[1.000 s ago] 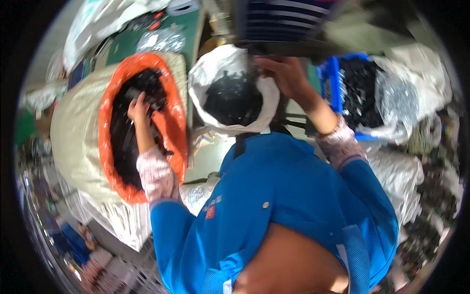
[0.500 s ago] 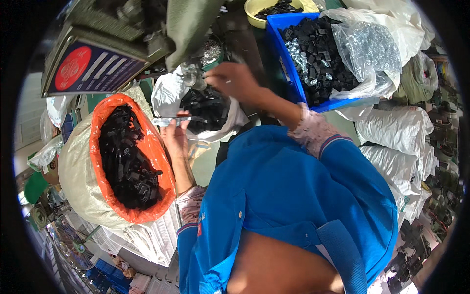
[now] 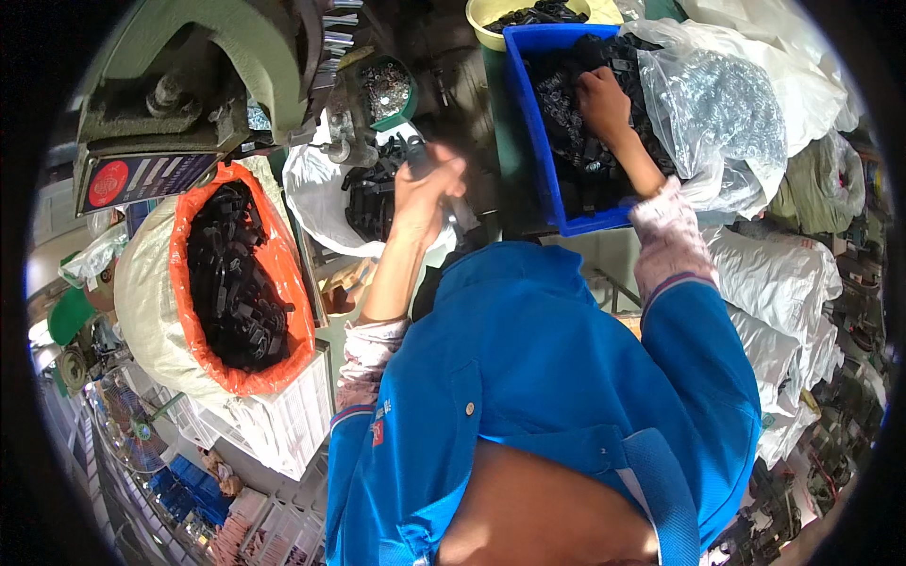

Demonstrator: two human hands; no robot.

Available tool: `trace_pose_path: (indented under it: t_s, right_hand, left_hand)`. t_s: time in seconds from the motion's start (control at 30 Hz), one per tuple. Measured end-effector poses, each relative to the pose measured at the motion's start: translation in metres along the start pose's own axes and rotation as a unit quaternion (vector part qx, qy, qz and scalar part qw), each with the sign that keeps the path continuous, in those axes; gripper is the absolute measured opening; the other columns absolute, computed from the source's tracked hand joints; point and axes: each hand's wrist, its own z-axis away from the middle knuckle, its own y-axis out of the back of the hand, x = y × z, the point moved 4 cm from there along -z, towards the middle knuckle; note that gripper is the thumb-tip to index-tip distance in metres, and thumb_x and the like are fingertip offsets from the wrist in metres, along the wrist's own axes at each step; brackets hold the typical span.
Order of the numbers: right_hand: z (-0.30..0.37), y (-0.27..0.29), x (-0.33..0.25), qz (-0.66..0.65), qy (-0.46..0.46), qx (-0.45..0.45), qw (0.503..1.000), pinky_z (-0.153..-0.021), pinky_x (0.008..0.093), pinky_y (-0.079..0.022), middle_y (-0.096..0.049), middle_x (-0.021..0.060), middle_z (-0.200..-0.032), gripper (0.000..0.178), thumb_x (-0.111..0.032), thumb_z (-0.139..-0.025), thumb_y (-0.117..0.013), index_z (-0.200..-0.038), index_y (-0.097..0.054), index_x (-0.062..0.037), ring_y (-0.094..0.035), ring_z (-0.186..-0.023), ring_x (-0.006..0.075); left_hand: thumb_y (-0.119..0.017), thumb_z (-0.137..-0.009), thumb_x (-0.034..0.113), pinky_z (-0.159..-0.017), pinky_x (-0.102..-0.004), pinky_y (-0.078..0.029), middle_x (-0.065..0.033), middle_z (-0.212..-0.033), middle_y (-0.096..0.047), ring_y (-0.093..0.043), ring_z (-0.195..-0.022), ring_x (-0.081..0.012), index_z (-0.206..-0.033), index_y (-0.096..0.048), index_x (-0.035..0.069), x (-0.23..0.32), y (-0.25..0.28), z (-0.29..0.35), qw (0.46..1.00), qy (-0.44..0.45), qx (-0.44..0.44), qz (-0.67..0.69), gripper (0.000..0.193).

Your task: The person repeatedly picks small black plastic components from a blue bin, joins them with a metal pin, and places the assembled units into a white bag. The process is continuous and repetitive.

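Orange-lined sack (image 3: 293, 283) stands mouth-up, lining folded over its rim, which should keep the contents reachable. Blue bin (image 3: 590, 223) sits open, its left side toward the white-lined sack (image 3: 307, 193); both lie within arm's reach. Right hand (image 3: 604, 99) dips among black parts (image 3: 576, 174) nearer the bin's far edge; fingertips buried, grip cannot be told. Left hand (image 3: 420, 193), motion-blurred, seems clenched around a dark piece (image 3: 415, 158), raised over the white-lined sack's right edge, apparently to clear the heap.
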Motion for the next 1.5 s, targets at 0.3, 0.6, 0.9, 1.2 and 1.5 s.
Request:
trace_pose_path:
  t_s: [0.3,0.6,0.9,1.2,1.5]
  right_hand:
    - [0.069,0.037,-0.024,-0.615,-0.121,-0.154,0.764,-0.059,0.0202,-0.041,-0.061,-0.0015,-0.080,0.013,-0.012,-0.085,-0.065,-0.095,-0.064,-0.0032,-0.052,-0.065,0.0062]
    - [0.066,0.056,-0.050,-0.564,-0.080,-0.320,0.757,-0.057,0.0195,-0.043,-0.062,-0.0003,-0.077,0.014,-0.016,-0.085,-0.067,-0.090,-0.066,-0.0035,-0.054,-0.064,0.0057]
    - [-0.038,-0.014,0.005,0.037,0.210,-0.073,0.974,-0.066,0.0410,-0.052,-0.061,0.0127,-0.097,0.029,-0.003,-0.078,-0.053,-0.105,-0.062,-0.0107,-0.063,-0.083,0.0329]
    - [-0.029,-0.018,0.000,0.100,0.177,-0.113,0.973,-0.063,0.0436,-0.051,-0.056,0.0118,-0.095,0.028,-0.003,-0.079,-0.051,-0.105,-0.058,-0.0103,-0.062,-0.084,0.0329]
    - [0.024,0.058,-0.054,-0.451,-0.040,-0.234,0.860,-0.070,0.0268,-0.050,-0.067,0.0096,-0.094,0.025,-0.007,-0.084,-0.062,-0.108,-0.062,-0.0012,-0.064,-0.085,0.0151]
  left_hand:
    - [-0.065,-0.082,0.000,-0.076,-0.0299,-0.054,-0.0098,-0.103,-0.065,-0.064,-0.087,-0.0163,-0.109,-0.061,-0.002,-0.035,-0.080,-0.042,0.991,-0.055,-0.056,-0.109,0.027]
    - [-0.064,-0.081,-0.004,-0.065,-0.0298,-0.056,-0.0103,-0.088,-0.064,-0.063,-0.077,-0.0156,-0.105,-0.059,-0.002,-0.047,-0.079,-0.041,0.988,0.024,-0.088,-0.122,0.025]
    - [-0.059,-0.085,-0.001,-0.072,-0.0359,-0.059,-0.0218,-0.113,-0.059,-0.064,-0.097,-0.0296,-0.119,-0.051,-0.003,-0.038,-0.059,-0.031,0.999,0.017,-0.032,0.023,0.035]
    - [-0.066,-0.081,-0.002,-0.073,-0.0354,-0.058,-0.0187,-0.108,-0.061,-0.064,-0.090,-0.0252,-0.114,-0.054,-0.003,-0.022,-0.049,-0.021,0.999,-0.042,-0.014,-0.005,0.035]
    - [-0.072,-0.074,-0.003,-0.063,-0.0238,-0.052,-0.0042,-0.088,-0.061,-0.059,-0.072,-0.0104,-0.104,-0.063,-0.001,-0.020,-0.048,-0.028,0.991,-0.083,0.007,-0.110,0.031]
